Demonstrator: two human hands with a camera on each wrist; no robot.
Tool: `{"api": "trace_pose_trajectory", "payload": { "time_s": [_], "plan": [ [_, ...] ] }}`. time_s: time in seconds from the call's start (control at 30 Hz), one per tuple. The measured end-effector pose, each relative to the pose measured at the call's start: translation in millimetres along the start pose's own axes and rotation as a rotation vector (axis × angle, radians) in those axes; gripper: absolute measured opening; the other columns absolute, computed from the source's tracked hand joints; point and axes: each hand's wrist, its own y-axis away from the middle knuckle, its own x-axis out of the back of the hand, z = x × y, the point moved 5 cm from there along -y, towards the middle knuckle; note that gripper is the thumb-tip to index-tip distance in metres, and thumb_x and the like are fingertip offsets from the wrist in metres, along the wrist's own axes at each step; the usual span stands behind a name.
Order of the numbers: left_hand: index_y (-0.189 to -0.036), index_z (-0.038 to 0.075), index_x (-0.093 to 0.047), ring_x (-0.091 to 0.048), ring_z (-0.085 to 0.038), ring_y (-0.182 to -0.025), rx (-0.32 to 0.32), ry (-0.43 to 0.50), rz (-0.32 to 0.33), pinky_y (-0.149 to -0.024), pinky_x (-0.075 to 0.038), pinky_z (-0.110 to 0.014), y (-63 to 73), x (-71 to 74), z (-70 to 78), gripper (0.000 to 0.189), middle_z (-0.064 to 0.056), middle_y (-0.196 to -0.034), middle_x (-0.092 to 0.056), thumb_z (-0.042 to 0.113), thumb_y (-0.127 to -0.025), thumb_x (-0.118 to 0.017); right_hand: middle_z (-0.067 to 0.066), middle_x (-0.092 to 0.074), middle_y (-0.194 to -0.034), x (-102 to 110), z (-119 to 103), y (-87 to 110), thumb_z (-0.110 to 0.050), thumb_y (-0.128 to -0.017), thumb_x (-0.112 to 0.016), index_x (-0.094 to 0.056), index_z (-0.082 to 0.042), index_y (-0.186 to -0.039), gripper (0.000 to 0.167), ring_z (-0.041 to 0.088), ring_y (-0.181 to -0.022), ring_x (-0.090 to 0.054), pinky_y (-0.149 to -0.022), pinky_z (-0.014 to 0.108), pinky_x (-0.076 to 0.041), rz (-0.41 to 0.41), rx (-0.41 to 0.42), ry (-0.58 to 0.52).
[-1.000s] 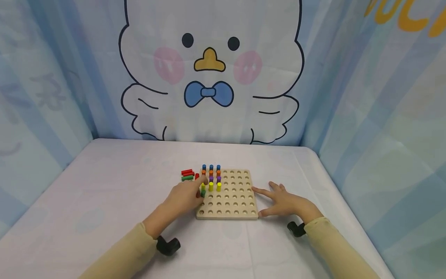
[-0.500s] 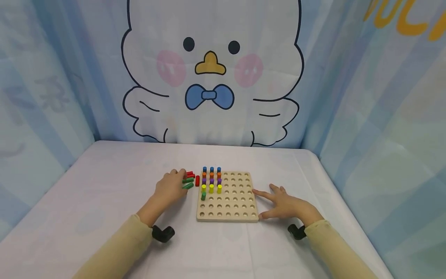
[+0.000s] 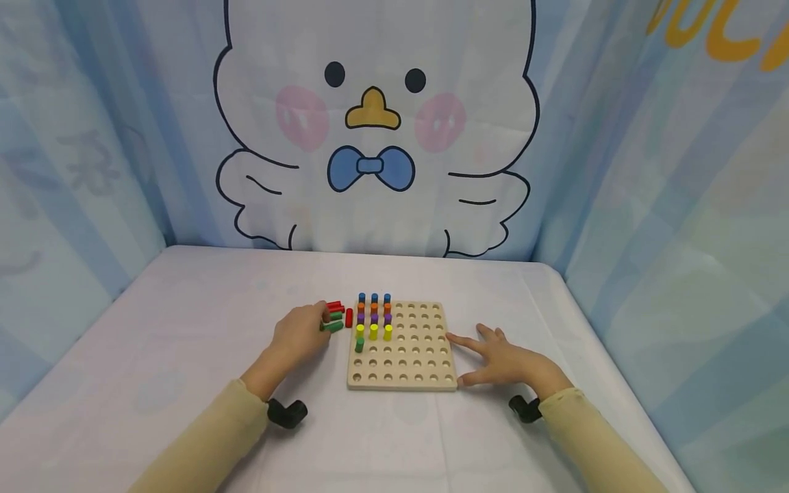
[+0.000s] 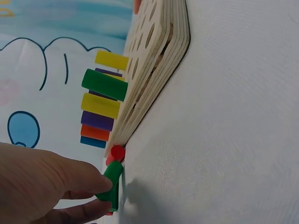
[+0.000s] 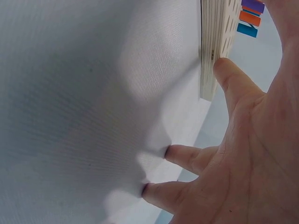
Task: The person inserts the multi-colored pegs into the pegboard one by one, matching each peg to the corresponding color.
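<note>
Left of the board, my left hand (image 3: 298, 337) pinches a green peg (image 4: 113, 173) between thumb and finger, low over the table. Another green peg (image 3: 335, 316) and several red pegs (image 3: 333, 305) lie around its fingertips, partly hidden by the hand. The wooden pegboard (image 3: 425, 350) carries short rows of blue, orange, purple and yellow pegs (image 3: 373, 332) at its left. One green peg (image 3: 359, 345) stands in the leftmost column, nearer me than the yellow ones. My right hand (image 3: 508, 359) is spread at the board's right side, a finger touching its edge and other fingertips on the table.
A lone red peg (image 3: 348, 318) lies close against the board's left edge. White cloth covers the table (image 3: 209, 308). A printed curtain (image 3: 370, 226) hangs behind and at both sides.
My left hand has left the standing green peg on the board, moved left to the loose pegs and taken hold of a green one. The right hand stays put.
</note>
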Motion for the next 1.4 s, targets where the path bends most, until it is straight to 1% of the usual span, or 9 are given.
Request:
{"api": "trace_pose_trajectory", "payload": {
  "time_s": [0.17, 0.27, 0.5, 0.63, 0.8, 1.0, 1.23, 1.3, 1.4],
  "plan": [
    [-0.104, 0.011, -0.058, -0.054, -0.02, -0.072, -0.032, 0.044, 0.073, -0.061, -0.044, -0.031, 2.7, 8.3, 7.1, 0.022, -0.004, -0.08, -0.059, 0.019, -0.092, -0.074, 0.036, -0.009, -0.166, 1.6, -0.3, 0.3, -0.059, -0.084, -0.078, -0.036, -0.032, -0.161, 0.091, 0.069, -0.147, -0.003, -0.106, 0.085, -0.02, 0.005, 0.005, -0.004],
    [-0.102, 0.011, -0.058, -0.054, -0.02, -0.071, -0.045, 0.063, 0.117, -0.06, -0.043, -0.03, 4.4, 12.0, 11.6, 0.021, -0.004, -0.08, -0.059, 0.022, -0.092, -0.073, 0.035, -0.008, -0.167, 1.4, 0.3, 0.1, -0.059, -0.084, -0.078, -0.036, -0.033, -0.161, 0.091, 0.068, -0.148, -0.003, -0.107, 0.085, -0.02, 0.007, 0.004, -0.005],
    [-0.105, 0.009, -0.062, -0.055, -0.021, -0.079, -0.098, 0.11, 0.212, -0.071, -0.053, -0.034, 11.0, 18.6, 19.6, 0.018, -0.005, -0.091, -0.062, 0.02, -0.094, -0.071, 0.035, -0.008, -0.166, 1.0, -1.4, 1.8, -0.059, -0.085, -0.077, -0.035, -0.034, -0.161, 0.091, 0.069, -0.147, -0.003, -0.105, 0.085, -0.021, -0.003, 0.004, 0.0],
    [-0.105, 0.009, -0.063, -0.056, -0.02, -0.084, -0.137, 0.144, 0.241, -0.077, -0.056, -0.035, 14.5, 21.4, 26.1, 0.015, -0.006, -0.097, -0.063, 0.018, -0.095, -0.07, 0.035, -0.009, -0.167, 1.1, -0.8, 1.0, -0.059, -0.084, -0.077, -0.035, -0.034, -0.161, 0.091, 0.068, -0.148, -0.004, -0.106, 0.085, -0.021, 0.001, 0.004, 0.003],
    [-0.106, 0.01, -0.065, -0.058, -0.02, -0.086, -0.199, 0.165, 0.273, -0.08, -0.057, -0.037, 19.9, 24.8, 37.5, 0.015, -0.006, -0.1, -0.066, 0.019, -0.095, -0.071, 0.034, -0.009, -0.167, 0.8, -0.8, 0.7, -0.059, -0.084, -0.078, -0.035, -0.033, -0.161, 0.092, 0.067, -0.149, -0.004, -0.106, 0.085, -0.022, 0.003, 0.003, 0.004],
    [-0.101, 0.012, -0.066, -0.057, -0.018, -0.084, -0.266, 0.162, 0.298, -0.075, -0.054, -0.035, 25.0, 26.7, 49.6, 0.012, -0.001, -0.092, -0.067, 0.02, -0.095, -0.073, 0.034, -0.009, -0.167, 0.2, 0.5, 0.9, -0.06, -0.083, -0.078, -0.035, -0.034, -0.161, 0.093, 0.067, -0.148, -0.005, -0.106, 0.085, -0.022, 0.002, -0.003, 0.006],
    [-0.095, 0.016, -0.067, -0.052, -0.016, -0.078, -0.347, 0.153, 0.311, -0.067, -0.046, -0.03, 28.0, 22.5, 58.7, 0.008, 0.005, -0.082, -0.065, 0.021, -0.095, -0.073, 0.033, -0.009, -0.167, 0.9, -0.1, 1.7, -0.06, -0.083, -0.078, -0.035, -0.034, -0.161, 0.092, 0.066, -0.149, -0.004, -0.106, 0.084, -0.022, -0.001, -0.009, 0.003],
    [-0.093, 0.017, -0.067, -0.052, -0.015, -0.079, -0.367, 0.159, 0.301, -0.068, -0.046, -0.029, 28.4, 20.0, 60.8, 0.007, 0.006, -0.082, -0.065, 0.02, -0.095, -0.073, 0.033, -0.009, -0.167, 1.5, -1.2, 2.4, -0.06, -0.083, -0.078, -0.035, -0.034, -0.161, 0.092, 0.067, -0.149, -0.004, -0.106, 0.084, -0.022, -0.003, -0.008, 0.001],
    [-0.092, 0.018, -0.067, -0.052, -0.014, -0.079, -0.377, 0.17, 0.257, -0.069, -0.046, -0.029, 28.5, 14.4, 62.8, 0.007, 0.007, -0.084, -0.065, 0.02, -0.094, -0.074, 0.034, -0.009, -0.167, 2.8, -3.2, 4.0, -0.059, -0.084, -0.078, -0.035, -0.033, -0.161, 0.092, 0.068, -0.148, -0.004, -0.106, 0.084, -0.022, -0.003, -0.004, 0.0]
  ]
}}
